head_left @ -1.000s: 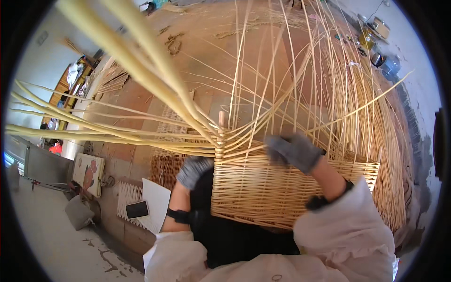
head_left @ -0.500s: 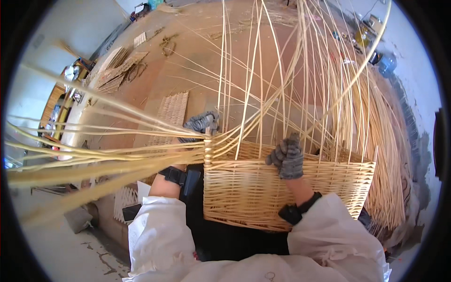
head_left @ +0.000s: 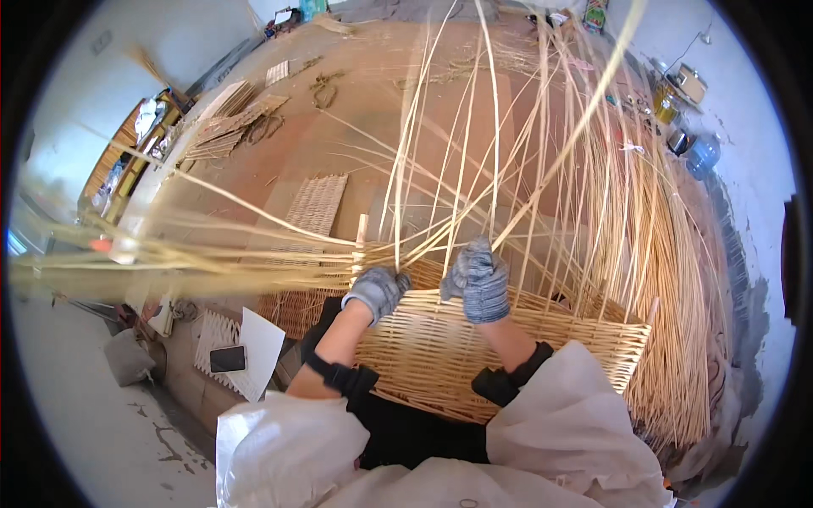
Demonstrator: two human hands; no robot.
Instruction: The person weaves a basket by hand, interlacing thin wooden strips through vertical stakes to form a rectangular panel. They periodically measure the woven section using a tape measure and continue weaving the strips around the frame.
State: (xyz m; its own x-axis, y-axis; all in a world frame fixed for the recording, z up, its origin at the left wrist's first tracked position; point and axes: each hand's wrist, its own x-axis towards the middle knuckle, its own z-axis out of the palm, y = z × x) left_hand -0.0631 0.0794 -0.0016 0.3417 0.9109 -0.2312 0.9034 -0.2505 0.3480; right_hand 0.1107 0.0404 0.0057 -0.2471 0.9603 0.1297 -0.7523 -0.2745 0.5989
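Observation:
A half-woven rectangular wicker basket of pale willow rods leans against my lap, its near wall facing me. My left hand, in a grey glove, is closed round rods at the near rim, just right of the left corner stake. My right hand, also gloved, is closed at the same rim farther right, around rods that cross there. Long upright rods rise from the rim between and beyond my hands. A bundle of rods sticks out leftward past the corner, its ends blurred.
A big heap of loose willow rods lies on the right. Woven panels rest on the floor beyond and to the left. A phone and white paper lie at lower left. A water jug stands by the right wall.
My left hand has come from behind the left corner to the near rim, right of the stake. My right hand has shifted left along the rim. The leftward rods have swung, and the view has shifted.

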